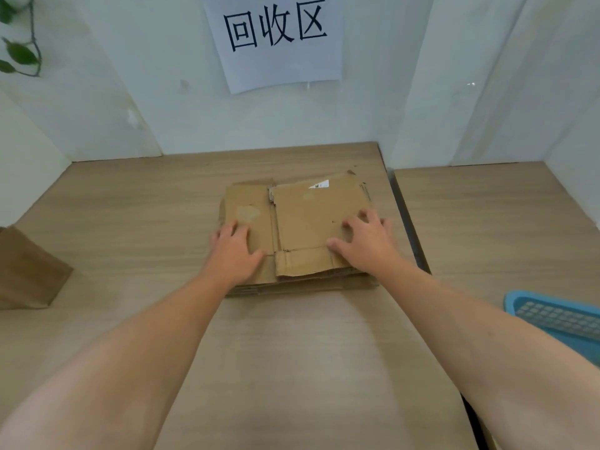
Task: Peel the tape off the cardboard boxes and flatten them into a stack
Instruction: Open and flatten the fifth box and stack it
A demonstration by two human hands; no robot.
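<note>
While both hands bear down on it, the stack of flattened cardboard boxes lies at the middle of the tabletop, towards the wall. The left hand rests palm-down on the left panel with its fingers extended. The right hand rests palm-down on the near right part with its fingers spread. Neither hand grips or pinches anything.

Corrugated board of this kind is judged light, and stiff across a panel but weak along its creases. The folded flaps will probably spring up once pressure is released. The matte surface should give good friction under the palm, though the layers may slide on one another; their near edges sit unevenly. For lifting or squaring, the recommended hold is at two opposite side edges, clamping all layers together. A white label remnant sits near the far edge. No tape strip can be made out on the top face.
</note>
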